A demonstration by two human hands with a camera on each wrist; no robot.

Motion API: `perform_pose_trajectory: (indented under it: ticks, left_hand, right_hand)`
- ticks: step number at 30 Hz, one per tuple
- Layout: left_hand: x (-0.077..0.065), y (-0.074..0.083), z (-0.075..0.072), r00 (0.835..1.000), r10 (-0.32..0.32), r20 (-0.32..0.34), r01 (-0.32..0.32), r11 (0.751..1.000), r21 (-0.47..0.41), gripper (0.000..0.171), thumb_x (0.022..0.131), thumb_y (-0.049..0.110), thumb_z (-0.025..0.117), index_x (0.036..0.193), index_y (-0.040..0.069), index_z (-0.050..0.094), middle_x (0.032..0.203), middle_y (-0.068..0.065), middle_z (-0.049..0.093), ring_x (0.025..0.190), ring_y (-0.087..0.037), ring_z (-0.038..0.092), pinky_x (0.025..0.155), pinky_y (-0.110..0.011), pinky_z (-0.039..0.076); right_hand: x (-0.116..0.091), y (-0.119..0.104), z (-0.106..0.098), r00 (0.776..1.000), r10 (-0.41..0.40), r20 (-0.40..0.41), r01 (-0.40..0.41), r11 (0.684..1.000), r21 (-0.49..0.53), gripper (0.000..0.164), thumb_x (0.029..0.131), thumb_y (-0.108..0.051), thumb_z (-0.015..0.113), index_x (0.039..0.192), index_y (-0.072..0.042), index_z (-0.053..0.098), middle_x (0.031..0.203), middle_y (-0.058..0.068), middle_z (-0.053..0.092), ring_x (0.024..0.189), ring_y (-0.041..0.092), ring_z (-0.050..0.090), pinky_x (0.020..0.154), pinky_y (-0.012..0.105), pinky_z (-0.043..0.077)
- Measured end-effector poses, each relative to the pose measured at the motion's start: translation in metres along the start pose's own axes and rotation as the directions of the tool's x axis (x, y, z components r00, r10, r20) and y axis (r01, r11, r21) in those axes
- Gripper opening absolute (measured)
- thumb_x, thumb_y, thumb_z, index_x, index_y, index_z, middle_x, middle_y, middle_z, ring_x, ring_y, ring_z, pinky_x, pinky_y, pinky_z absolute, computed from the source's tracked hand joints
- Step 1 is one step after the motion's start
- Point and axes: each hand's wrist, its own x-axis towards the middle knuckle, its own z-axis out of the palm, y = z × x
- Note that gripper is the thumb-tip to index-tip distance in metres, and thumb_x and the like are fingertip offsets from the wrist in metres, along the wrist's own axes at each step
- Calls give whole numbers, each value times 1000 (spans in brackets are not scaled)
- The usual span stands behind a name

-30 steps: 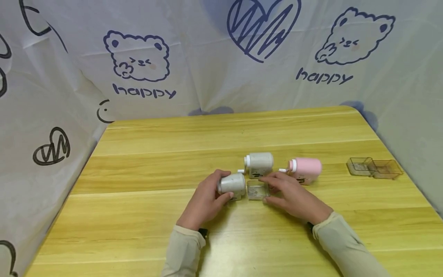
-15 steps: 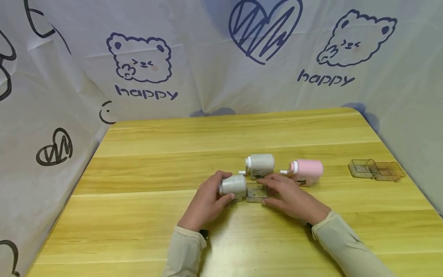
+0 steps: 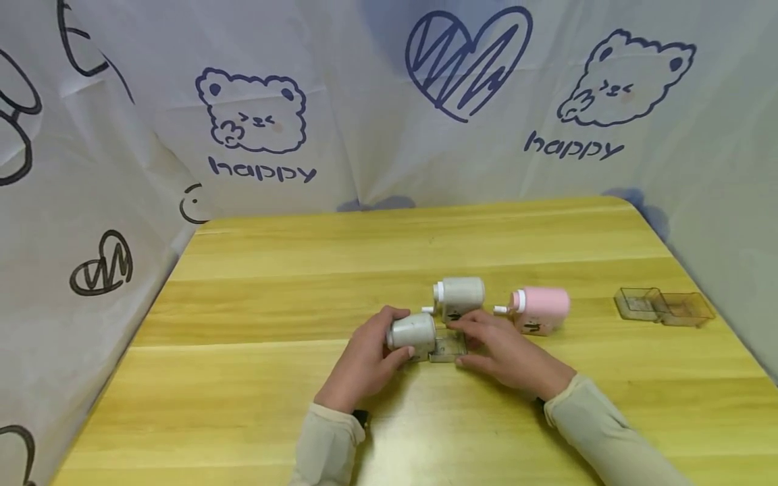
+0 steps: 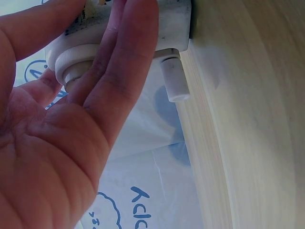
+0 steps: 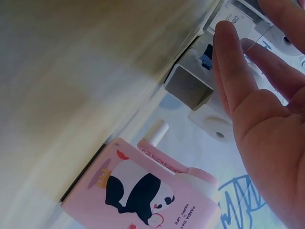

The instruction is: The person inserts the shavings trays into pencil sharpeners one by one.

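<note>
My left hand [image 3: 367, 354] grips a light grey crank pencil sharpener [image 3: 413, 331] low over the table, thumb on the near side and fingers around the far side. In the left wrist view its white crank handle [image 4: 175, 78] sticks out beyond the fingers. My right hand [image 3: 513, 351] pinches a clear shavings drawer [image 3: 447, 347] between thumb and fingers. The drawer's left end meets the sharpener's right end and is partly hidden by its body. Behind it stands a second grey sharpener [image 3: 462, 293], with a hollow opening facing the right wrist camera.
Right of the second grey one, a pink sharpener [image 3: 543, 307] with a panda print stands on the wooden table [image 3: 255, 391]. Farther right are a clear drawer [image 3: 637, 305] and an amber-tinted drawer [image 3: 688, 310] side by side. A white cloth with drawings hangs behind.
My right hand has moved the clear drawer left, so its end now lies partly under the sharpener's body. The left hand keeps its hold. The head view has tilted slightly.
</note>
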Motion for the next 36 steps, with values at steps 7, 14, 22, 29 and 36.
perform_pose_trajectory:
  ticks: [7, 14, 22, 29, 36]
  left_hand:
    - [-3, 0, 2, 1000, 6, -11, -6, 1000, -5, 47, 89, 18, 67, 132, 12, 48, 113, -5, 58, 89, -15, 55, 77, -32, 48]
    - [-2, -1, 1, 1000, 12, -12, -12, 1000, -9, 46, 89, 18, 66, 132, 13, 48, 113, -4, 58, 88, -15, 55, 76, -31, 48]
    - [-2, -1, 1, 1000, 13, -11, -13, 1000, -13, 46, 90, 18, 66, 131, 12, 48, 113, -4, 58, 88, -14, 56, 76, -31, 48]
    - [-1, -1, 1, 1000, 12, -8, -12, 1000, -11, 46, 90, 18, 66, 132, 13, 48, 114, -4, 58, 89, -14, 56, 76, -31, 48]
    - [0, -1, 1, 1000, 15, -9, -15, 1000, -19, 47, 90, 18, 66, 132, 12, 48, 113, -3, 57, 89, -14, 56, 76, -31, 49]
  right_hand:
    - [-2, 0, 4, 1000, 2, 4, -2, 1000, -10, 58, 88, -31, 68, 138, -9, 50, 127, 6, 53, 104, 16, 56, 87, 35, 48]
    - [0, 0, 3, 1000, 2, 2, -2, 1000, 2, 59, 88, -30, 68, 139, -9, 49, 128, 5, 51, 106, 16, 55, 90, 36, 47]
    - [1, 0, 2, 1000, 3, 6, -3, 1000, 31, 58, 89, -28, 67, 141, -9, 47, 129, 6, 50, 103, 15, 57, 88, 33, 48]
    - [2, 0, 2, 1000, -13, -13, 12, 1000, -27, 58, 89, -29, 67, 140, -10, 49, 128, 6, 52, 110, 18, 53, 90, 38, 46]
    - [4, 2, 1, 999, -40, -10, 39, 997, -63, 57, 89, -30, 67, 140, -9, 49, 128, 8, 52, 111, 19, 52, 90, 38, 46]
